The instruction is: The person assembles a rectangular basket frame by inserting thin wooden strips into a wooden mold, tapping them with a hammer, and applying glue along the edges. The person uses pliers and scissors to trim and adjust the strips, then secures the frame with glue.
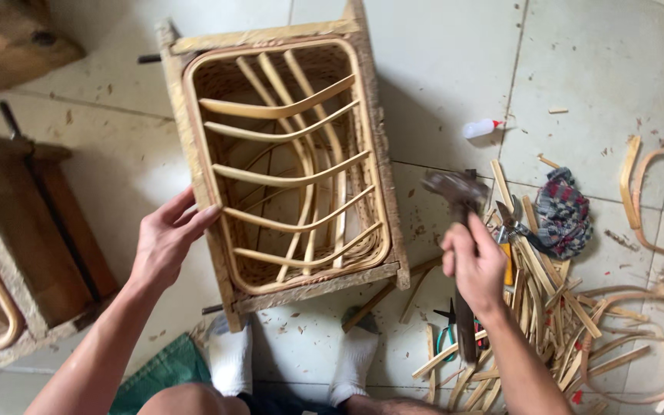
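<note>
Tiled floor (593, 61) lies under your rattan frame (290, 161). Your left hand (164, 240), fingers spread, steadies its edge; your right hand (474, 265) fists a raised hammer (459, 200). A glancing blow could crack a slat or shove the frame.

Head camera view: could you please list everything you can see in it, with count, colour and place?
Rattan frame: one, tan, centre floor, curved slats inside.
Hammer: one, dark head, raised right of the frame.
Strips: many, pale tan, heaped on the floor at right.
Bottle: one, white with red tip, floor beyond the frame.
Cloth: one, dark checked, floor at right.
Pliers: one, green handles, among the strips.
Wooden pieces: at least two, brown, left edge.
Socks: two, white, bottom centre.
Left hand: on the frame's left edge.
Right hand: gripping the hammer handle.
</note>
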